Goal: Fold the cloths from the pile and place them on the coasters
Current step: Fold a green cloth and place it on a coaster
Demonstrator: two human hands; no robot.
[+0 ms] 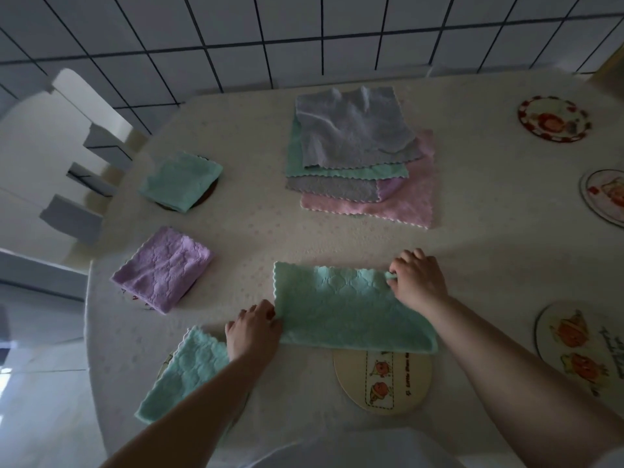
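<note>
Folding a soft, limp mint-green fleece cloth (341, 307) on the tabletop (472, 238), you are pinching its opposite corners, left hand (253, 327) and right hand (417, 280) fingers closed; keep gripping corners.

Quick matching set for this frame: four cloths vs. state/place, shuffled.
1. purple cloth
2. grey cloth
3. green cloth in both hands
4. pink cloth

A. bottom of the pile
B. folded in half, being worked
C. top of the pile, unfolded
D. folded, at table's left edge

Pairs: 1-D, 2-C, 3-B, 4-A
</note>
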